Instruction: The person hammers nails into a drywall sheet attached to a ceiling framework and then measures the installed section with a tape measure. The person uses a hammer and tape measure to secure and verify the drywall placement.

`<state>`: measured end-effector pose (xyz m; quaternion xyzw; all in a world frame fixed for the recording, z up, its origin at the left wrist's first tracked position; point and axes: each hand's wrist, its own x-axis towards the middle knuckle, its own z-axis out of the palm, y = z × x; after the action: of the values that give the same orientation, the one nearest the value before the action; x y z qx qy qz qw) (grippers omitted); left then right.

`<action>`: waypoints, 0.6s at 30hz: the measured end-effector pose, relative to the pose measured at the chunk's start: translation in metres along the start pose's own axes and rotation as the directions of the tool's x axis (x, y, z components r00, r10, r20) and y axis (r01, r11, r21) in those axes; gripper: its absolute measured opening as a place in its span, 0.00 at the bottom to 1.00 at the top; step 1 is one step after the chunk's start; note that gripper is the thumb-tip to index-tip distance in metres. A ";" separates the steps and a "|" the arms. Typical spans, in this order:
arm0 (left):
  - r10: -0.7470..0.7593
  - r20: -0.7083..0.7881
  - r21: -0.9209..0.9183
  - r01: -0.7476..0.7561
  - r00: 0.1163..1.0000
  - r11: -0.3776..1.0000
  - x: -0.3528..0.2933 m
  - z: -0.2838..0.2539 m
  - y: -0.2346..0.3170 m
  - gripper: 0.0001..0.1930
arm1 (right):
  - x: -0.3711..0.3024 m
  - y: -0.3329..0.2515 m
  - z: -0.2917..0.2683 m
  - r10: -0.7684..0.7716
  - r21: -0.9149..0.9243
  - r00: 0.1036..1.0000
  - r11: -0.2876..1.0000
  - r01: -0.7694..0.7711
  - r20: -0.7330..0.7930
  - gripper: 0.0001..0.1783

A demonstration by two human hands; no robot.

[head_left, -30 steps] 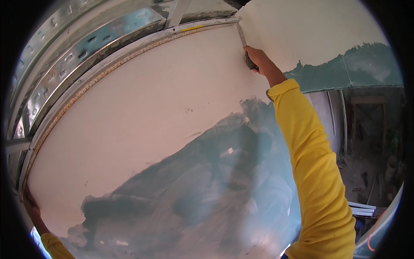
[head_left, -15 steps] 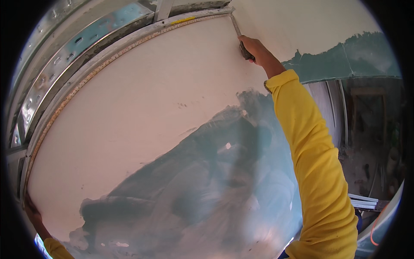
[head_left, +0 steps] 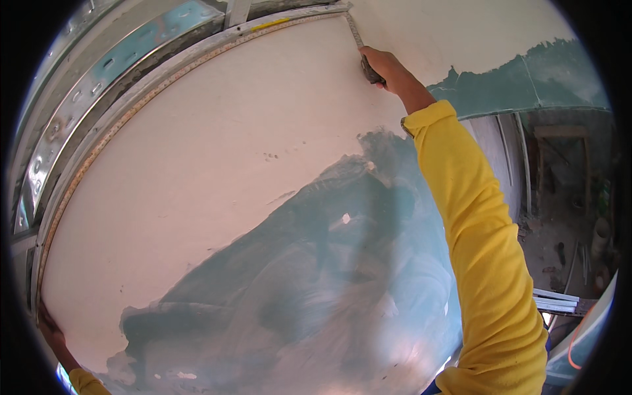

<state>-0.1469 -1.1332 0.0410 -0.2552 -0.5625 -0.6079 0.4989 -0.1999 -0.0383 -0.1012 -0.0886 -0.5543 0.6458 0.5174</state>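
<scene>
My right hand (head_left: 388, 69), arm raised in a yellow sleeve, is closed round the dark case of a tape measure (head_left: 370, 70) at the upper right. From the case a short stretch of blade rises to the far corner of the panel and bends there. The long tape blade (head_left: 118, 125) runs along the curved metal edge down to the lower left. There my left hand (head_left: 54, 334) is closed at the blade's end, its fingertips dim against the dark rim. Behind the tape is a wide board (head_left: 197, 145), coated pale above and bluish-green below.
Metal framing channels (head_left: 59, 125) line the upper left beside the board's edge. A second pale and green surface (head_left: 513, 82) adjoins at the upper right. Beyond my right arm lie a cluttered floor (head_left: 559, 257), several white strips (head_left: 555, 301) and an orange cord (head_left: 574, 349).
The view has shifted slightly, so the board and right hand appear a little higher and further left. Both hands keep their places on the tape measure.
</scene>
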 end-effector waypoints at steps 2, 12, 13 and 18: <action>-0.003 -0.009 0.000 0.003 1.000 1.000 -0.002 0.001 0.002 0.18 | -0.001 -0.001 0.000 0.001 -0.001 1.000 1.000 -0.001 0.001 0.22; -0.038 -0.062 -0.031 0.036 0.997 0.999 -0.013 0.010 0.015 0.16 | 0.004 0.001 -0.001 -0.004 -0.034 1.000 0.999 0.003 -0.021 0.22; -0.038 -0.065 -0.031 0.036 0.997 0.999 -0.013 0.011 0.017 0.15 | 0.002 0.001 -0.001 -0.001 -0.033 1.000 0.999 0.000 -0.018 0.23; -0.025 -0.066 -0.034 0.023 0.997 0.999 -0.013 0.011 0.018 0.14 | -0.002 -0.001 0.001 0.013 -0.028 1.000 1.000 -0.014 -0.015 0.23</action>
<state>-0.1287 -1.1160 0.0401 -0.2362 -0.5384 -0.6314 0.5056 -0.1985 -0.0407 -0.1011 -0.1044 -0.5587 0.6409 0.5159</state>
